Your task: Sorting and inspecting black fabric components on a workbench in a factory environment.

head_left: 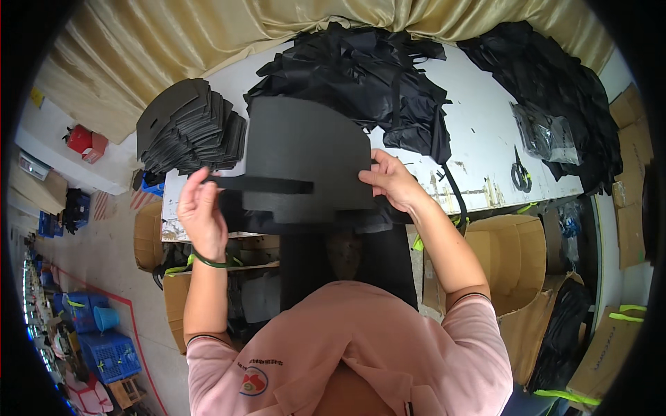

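Black foam panel [305, 156], rounded at one corner, is held up at mid-frame over the near edge of the bench [479, 132]. The left hand [202, 215] pinches a narrow black strip [260, 184] lying across the panel's lower left; the right hand [392, 182] grips the panel's right edge. The step looks like lining strip to panel, which calls for keeping both edges level. Cardboard boxes [510, 267] below the bench hold dark material; blue crates [111, 353] stand at lower left.
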`<state>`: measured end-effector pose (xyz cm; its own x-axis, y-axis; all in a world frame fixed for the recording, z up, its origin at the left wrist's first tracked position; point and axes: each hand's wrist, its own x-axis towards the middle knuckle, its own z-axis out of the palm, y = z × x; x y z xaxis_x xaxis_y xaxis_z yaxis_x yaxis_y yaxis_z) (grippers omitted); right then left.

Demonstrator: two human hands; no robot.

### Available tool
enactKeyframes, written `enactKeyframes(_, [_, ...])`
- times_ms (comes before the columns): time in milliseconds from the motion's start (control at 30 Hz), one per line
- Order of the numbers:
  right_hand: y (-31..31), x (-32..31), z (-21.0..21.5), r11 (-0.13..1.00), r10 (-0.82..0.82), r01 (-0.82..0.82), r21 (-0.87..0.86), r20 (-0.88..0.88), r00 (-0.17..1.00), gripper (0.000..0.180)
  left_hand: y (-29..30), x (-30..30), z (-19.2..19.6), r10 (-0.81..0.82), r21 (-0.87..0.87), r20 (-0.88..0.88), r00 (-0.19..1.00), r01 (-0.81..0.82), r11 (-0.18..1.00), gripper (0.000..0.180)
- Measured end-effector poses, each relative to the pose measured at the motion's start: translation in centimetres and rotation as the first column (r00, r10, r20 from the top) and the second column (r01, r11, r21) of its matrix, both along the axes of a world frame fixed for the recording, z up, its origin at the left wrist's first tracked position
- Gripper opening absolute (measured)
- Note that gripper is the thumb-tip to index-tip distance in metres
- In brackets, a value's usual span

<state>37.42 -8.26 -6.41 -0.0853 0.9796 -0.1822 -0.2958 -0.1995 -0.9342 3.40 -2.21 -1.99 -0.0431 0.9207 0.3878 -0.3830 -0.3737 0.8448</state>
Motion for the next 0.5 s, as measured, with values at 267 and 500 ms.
enactKeyframes(267, [-3.6,6.9,-7.5,0.974,-0.063,0.137,-0.181,0.365,0.929,0.034,1.0,-10.3,-8.6,0.345,-0.271,-0.077,0.935,-0.353,0.895,0.023])
enactKeyframes(500, [-4.2,9.1,-9.8,0.964,-0.064,0.202,-0.172,0.587,0.807,0.033,2.9,-15.8,-16.9,0.621,0.250,-0.692,0.367,-0.686,0.684,0.032])
